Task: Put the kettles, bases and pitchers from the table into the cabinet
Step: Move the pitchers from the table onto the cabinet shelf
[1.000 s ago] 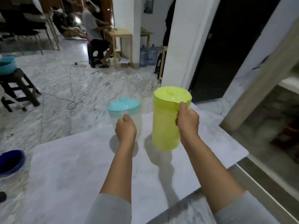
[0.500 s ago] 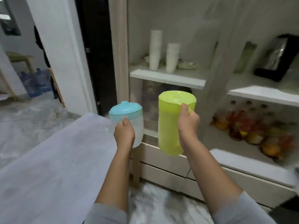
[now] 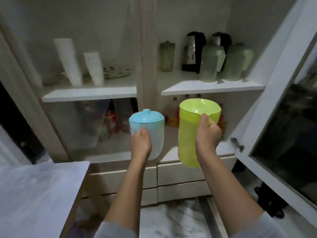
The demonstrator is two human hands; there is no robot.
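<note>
Left hand [image 3: 141,143] grips blue-lidded pitcher [image 3: 151,133]; right hand [image 3: 207,136] grips yellow pitcher [image 3: 187,134], both before open cabinet [image 3: 212,89].

Two bare forearms, uncovered from wrist to near the elbow. Light grey soft-fabric sleeves [image 3: 118,230] pushed up, bunched at the lower edge of the view, one on each arm. Left hand [image 3: 141,145] and right hand [image 3: 206,134] without rings, watch or gloves.

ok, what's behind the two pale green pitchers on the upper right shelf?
Behind the two pale green pitchers stand two steel-and-black kettles. The left kettle shows mostly; the right one only above the pitchers. Whether bases sit under them is hidden.
</note>
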